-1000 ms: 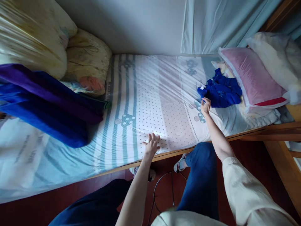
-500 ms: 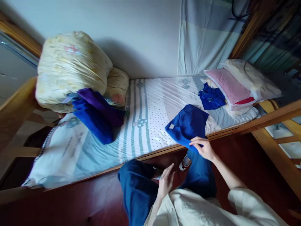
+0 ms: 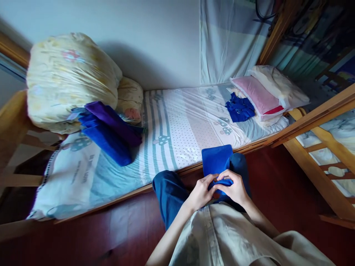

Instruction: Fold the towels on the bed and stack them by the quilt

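A folded blue cloth (image 3: 217, 159) hangs over my lap, its far end reaching the bed's front edge. My left hand (image 3: 202, 192) pinches the near end of this cloth from the left. Opposite it, my right hand (image 3: 232, 186) grips the same end, the fingertips of both hands nearly meeting over a rolled or bunched fold. Part of the cloth is hidden behind my fingers. On the bed to the right lies a crumpled blue cloth (image 3: 240, 108), apart from my hands. Folded blue cloth (image 3: 107, 138) and purple cloth (image 3: 111, 120) are stacked at the left.
The bed (image 3: 183, 129) has a patterned sheet and a wooden edge. A large yellow bundle of bedding (image 3: 72, 81) stands at its left end, a pink pillow (image 3: 257, 94) at its right. A curtain (image 3: 224, 44) hangs behind. Another wooden bed frame (image 3: 318, 181) stands right.
The blue cloth has come off the bed toward my lap. My left hand, free before, has joined my right hand in holding its near end. The view has shifted slightly right.
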The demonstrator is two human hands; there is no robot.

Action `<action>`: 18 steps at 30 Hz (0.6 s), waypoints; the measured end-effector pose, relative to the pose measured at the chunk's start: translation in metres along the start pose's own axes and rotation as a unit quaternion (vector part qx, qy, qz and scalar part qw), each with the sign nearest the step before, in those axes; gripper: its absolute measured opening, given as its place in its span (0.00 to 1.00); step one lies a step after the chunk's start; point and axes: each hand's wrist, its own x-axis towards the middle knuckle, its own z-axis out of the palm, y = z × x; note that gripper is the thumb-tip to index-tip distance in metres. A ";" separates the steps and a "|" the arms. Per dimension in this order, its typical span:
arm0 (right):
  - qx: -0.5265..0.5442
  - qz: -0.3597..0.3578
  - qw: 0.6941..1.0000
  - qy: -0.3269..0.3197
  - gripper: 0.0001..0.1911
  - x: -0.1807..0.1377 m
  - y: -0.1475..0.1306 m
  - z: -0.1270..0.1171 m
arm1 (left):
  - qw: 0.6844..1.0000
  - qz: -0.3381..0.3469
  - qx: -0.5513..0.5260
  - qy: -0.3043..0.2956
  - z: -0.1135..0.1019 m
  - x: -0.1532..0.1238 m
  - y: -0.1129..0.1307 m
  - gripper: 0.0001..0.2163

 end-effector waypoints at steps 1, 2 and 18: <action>0.010 0.015 1.000 0.019 0.14 -0.003 0.000 0.001 | 1.000 0.005 0.012 0.013 0.000 -0.003 0.005 0.14; 0.015 0.022 0.999 0.026 0.18 -0.006 0.001 0.001 | 0.999 0.011 0.025 0.032 0.001 -0.007 0.010 0.14; 0.025 -0.109 0.979 -0.169 0.09 -0.006 0.092 0.045 | 0.936 0.168 0.150 0.271 -0.019 -0.073 0.116 0.10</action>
